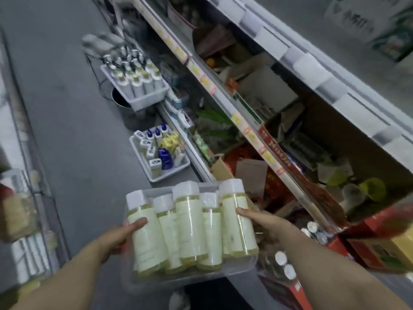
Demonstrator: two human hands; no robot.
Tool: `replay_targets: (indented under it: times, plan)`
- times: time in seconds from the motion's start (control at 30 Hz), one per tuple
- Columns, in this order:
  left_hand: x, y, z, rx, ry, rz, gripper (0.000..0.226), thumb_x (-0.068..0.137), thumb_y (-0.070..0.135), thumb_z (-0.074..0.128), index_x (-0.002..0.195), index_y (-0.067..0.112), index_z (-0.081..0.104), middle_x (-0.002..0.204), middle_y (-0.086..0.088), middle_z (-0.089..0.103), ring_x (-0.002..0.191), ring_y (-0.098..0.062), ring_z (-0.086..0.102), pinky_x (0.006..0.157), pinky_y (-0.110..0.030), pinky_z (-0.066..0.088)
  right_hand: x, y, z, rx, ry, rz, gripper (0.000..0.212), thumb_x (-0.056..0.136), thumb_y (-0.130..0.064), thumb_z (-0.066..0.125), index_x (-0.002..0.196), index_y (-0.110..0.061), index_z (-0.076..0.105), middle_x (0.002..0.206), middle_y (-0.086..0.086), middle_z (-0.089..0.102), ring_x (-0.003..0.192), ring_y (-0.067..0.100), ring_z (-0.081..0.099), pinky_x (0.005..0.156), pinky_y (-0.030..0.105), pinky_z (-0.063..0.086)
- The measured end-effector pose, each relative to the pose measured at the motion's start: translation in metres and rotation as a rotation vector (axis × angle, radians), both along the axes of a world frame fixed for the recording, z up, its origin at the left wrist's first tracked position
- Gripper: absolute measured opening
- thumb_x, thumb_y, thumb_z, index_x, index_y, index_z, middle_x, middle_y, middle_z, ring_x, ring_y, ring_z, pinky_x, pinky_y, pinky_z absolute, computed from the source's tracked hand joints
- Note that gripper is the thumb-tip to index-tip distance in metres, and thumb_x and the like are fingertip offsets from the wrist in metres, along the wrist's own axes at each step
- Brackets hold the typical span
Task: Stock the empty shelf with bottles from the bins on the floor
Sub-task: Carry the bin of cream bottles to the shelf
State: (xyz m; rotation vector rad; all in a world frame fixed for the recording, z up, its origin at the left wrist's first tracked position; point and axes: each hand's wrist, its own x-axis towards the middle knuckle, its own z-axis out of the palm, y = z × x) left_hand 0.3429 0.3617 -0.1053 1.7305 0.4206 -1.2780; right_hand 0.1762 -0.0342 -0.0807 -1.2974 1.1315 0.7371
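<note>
The left hand (pixel 121 237) and right hand (pixel 259 220) grip a clear bin (pixel 196 279) of bottles (pixel 190 222). The far bin (pixel 145 101) and near bin (pixel 156 179) sit full on the floor. Lots left, I think.

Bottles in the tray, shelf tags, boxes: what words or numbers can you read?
Bottles in the tray: label print too faint to read.
Shelf price tags: blurred.
Red box edge: white letters, blurred.
Top carton: dark characters, blurred.
Nothing can be quoted.

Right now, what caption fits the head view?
Left hand and right hand hold a bin of bottles beside the shelves; a near bin and a far bin sit on the floor.
</note>
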Motion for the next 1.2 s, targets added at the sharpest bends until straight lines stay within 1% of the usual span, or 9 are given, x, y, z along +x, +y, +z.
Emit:
replay_targets:
  times: [0.1,0.2,0.33,0.43,0.6,0.73,0.87,1.03,1.2]
  plan:
    - [0.061,0.036,0.004,0.038,-0.031,0.068,0.080,0.055,0.073,0.081,0.111,0.017,0.069,0.088,0.003,0.077,0.082,-0.018,0.072,0.068,-0.033,0.053,0.092,0.024,-0.004,0.023,-0.040,0.085,0.078,0.056,-0.064,0.089,0.113,-0.015,0.069,0.096,0.000,0.079,0.094,0.017,0.075,0.085,0.031,0.058]
    - [0.108,0.066,0.007,0.065,0.003,0.153,0.081,0.054,0.069,0.081,0.111,0.014,0.069,0.073,0.002,0.072,0.072,-0.020,0.062,0.070,-0.030,0.049,0.187,0.043,-0.014,0.042,-0.046,0.150,0.081,0.054,-0.060,0.092,0.116,-0.013,0.070,0.106,0.006,0.077,0.106,0.022,0.072,0.098,0.037,0.055]
    - [0.187,0.091,0.027,0.041,-0.018,0.351,0.086,0.061,0.058,0.087,0.126,0.009,0.062,0.105,-0.005,0.058,0.097,-0.023,0.051,0.086,-0.036,0.043,0.328,0.069,-0.011,0.093,-0.050,0.300,0.087,0.042,-0.060,0.096,0.112,-0.016,0.070,0.095,0.000,0.079,0.085,0.013,0.076,0.060,0.022,0.058]
    - [0.256,0.108,0.032,0.026,-0.030,0.404,0.075,0.077,0.045,0.080,0.135,0.006,0.052,0.123,-0.007,0.060,0.105,-0.027,0.055,0.095,-0.041,0.043,0.425,0.084,-0.002,0.052,-0.074,0.339,0.079,0.048,-0.060,0.095,0.110,-0.016,0.071,0.096,0.001,0.079,0.086,0.015,0.076,0.061,0.022,0.057]
    - [0.377,0.146,0.039,0.006,-0.033,0.409,0.060,0.059,0.060,0.085,0.084,0.013,0.055,0.067,-0.007,0.046,0.070,-0.027,0.050,0.083,-0.040,0.051,0.563,0.118,0.015,0.016,-0.077,0.389,0.082,0.054,-0.060,0.093,0.117,-0.015,0.068,0.099,0.004,0.078,0.090,0.019,0.076,0.068,0.027,0.059]
    - [0.497,0.186,0.020,-0.089,0.026,0.404,0.084,0.051,0.061,0.092,0.112,0.008,0.069,0.113,-0.008,0.071,0.109,-0.033,0.066,0.099,-0.045,0.049,0.657,0.151,0.011,0.011,-0.050,0.373,0.088,0.045,-0.063,0.095,0.114,-0.014,0.070,0.100,0.006,0.078,0.088,0.020,0.076,0.064,0.027,0.059]
    - [0.630,0.208,0.023,-0.087,0.034,0.221,0.095,0.045,0.072,0.086,0.116,0.014,0.065,0.094,-0.001,0.077,0.094,-0.022,0.070,0.078,-0.035,0.054,0.735,0.178,0.012,-0.029,-0.020,0.294,0.094,0.042,-0.065,0.095,0.116,-0.012,0.072,0.106,0.010,0.077,0.100,0.026,0.074,0.083,0.036,0.061]
    - [0.785,0.225,0.041,-0.052,-0.038,0.120,0.089,0.058,0.075,0.077,0.125,0.018,0.060,0.115,-0.004,0.070,0.106,-0.024,0.066,0.100,-0.042,0.049,0.834,0.202,0.013,-0.008,-0.050,0.170,0.095,0.042,-0.070,0.092,0.115,-0.013,0.072,0.103,0.010,0.077,0.093,0.025,0.076,0.067,0.030,0.060]
    - [0.931,0.224,0.039,0.007,-0.054,0.054,0.079,0.065,0.068,0.077,0.121,0.015,0.063,0.109,-0.006,0.074,0.101,-0.026,0.070,0.096,-0.043,0.053,0.952,0.219,0.004,0.007,-0.096,0.074,0.098,0.039,-0.064,0.095,0.113,-0.006,0.070,0.101,0.014,0.077,0.093,0.030,0.075,0.084,0.040,0.061]
